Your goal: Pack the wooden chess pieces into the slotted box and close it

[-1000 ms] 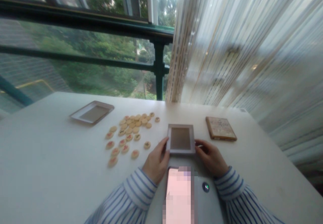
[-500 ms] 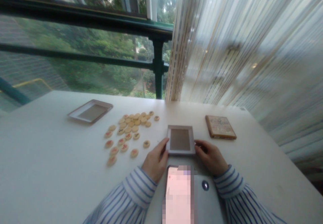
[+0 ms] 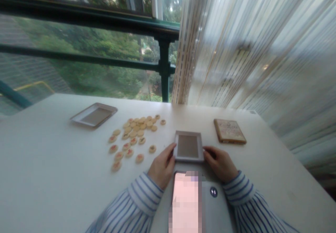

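Between my hands lies a shallow, open box tray (image 3: 188, 159) with a pale rim and brown bottom. My left hand (image 3: 162, 164) pinches its left side near the front corner. On the opposite side, the curled fingers of my right hand (image 3: 221, 163) hold the right edge; some fingertips are hidden. Left of the tray, many round wooden Chinese chess pieces (image 3: 141, 127) are spread on the white table (image 3: 65, 177), some showing red or dark characters. Just in front of my wrists is a phone (image 3: 185, 205), its screen lit pink and partly blurred out.
A second shallow tray (image 3: 94, 116) rests at the back left. Toward the right lies a flat, square box with a printed top (image 3: 230, 131). Beside the phone is a pale flat object (image 3: 215, 212) with a dark round mark. A green railing and string curtain (image 3: 223, 50) stand behind.
The tray has shifted very slightly to the right, with my right hand moving along with it. My left hand stays on its side. The pieces have not moved.
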### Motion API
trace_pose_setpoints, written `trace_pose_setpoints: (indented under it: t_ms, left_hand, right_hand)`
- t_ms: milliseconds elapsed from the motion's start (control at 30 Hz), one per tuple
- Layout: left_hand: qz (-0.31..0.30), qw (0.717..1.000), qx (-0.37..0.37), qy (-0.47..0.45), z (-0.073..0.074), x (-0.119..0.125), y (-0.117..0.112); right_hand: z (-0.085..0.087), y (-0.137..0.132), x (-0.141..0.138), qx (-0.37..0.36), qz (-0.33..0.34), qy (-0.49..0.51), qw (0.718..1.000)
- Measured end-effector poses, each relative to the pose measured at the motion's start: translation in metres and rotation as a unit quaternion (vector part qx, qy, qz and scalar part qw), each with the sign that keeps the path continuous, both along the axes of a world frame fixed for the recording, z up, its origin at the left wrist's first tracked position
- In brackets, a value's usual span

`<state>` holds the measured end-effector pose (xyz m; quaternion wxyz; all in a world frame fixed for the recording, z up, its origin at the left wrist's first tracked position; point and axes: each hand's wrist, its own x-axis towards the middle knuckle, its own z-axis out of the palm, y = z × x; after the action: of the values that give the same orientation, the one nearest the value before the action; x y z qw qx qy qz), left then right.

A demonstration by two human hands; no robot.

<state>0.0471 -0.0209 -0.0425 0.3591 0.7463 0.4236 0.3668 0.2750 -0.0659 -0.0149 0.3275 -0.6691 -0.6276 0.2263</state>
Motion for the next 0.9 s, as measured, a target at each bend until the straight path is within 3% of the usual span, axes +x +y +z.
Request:
trace_pose_setpoints:
  t_ms: [900]
  left_hand:
    - [-0.003, 1.000, 0.007, -0.008, -0.0008, 0.0010, -0.0003]
  right_hand:
    - [0.0007, -0.0020, -0.0004, -0.005, -0.016, -0.029, 0.999]
